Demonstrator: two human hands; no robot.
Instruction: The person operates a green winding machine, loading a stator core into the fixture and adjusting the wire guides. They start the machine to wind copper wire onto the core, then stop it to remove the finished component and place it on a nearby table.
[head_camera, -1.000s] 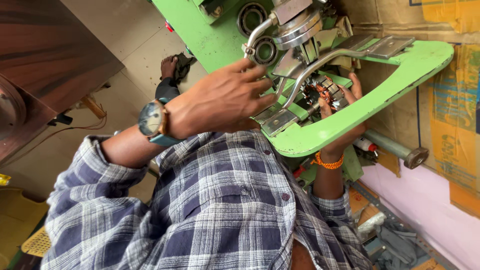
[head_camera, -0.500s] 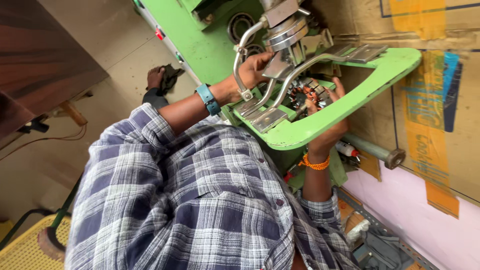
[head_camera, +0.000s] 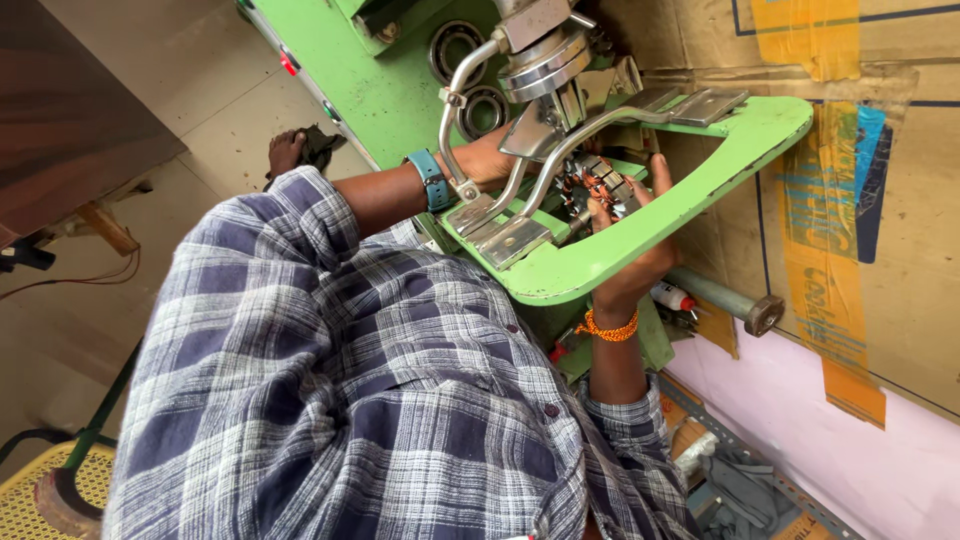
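Note:
A green machine frame (head_camera: 700, 190) with chromed metal levers (head_camera: 500, 200) and a steel press head (head_camera: 545, 60) stands in front of me. My left hand (head_camera: 485, 158), with a blue-strapped watch on the wrist, reaches in behind the levers, and its fingers are hidden. My right hand (head_camera: 630, 270), with an orange thread band on the wrist, comes up under the frame's lower edge. Its fingers are closed around a small copper-wound coil part (head_camera: 597, 187) just below the press head. My checked shirt fills the foreground.
Two steel bearings (head_camera: 455, 45) sit on the green machine body. A taped cardboard wall (head_camera: 880, 200) is at the right, and a metal rod with an end nut (head_camera: 745, 308) juts out below the frame. A dark rag (head_camera: 315, 145) lies on the floor. A yellow stool (head_camera: 40, 490) is at the lower left.
My left hand has moved from on top of the levers to behind them, deeper into the machine. My right hand has stayed on the coil part. The view has shifted closer.

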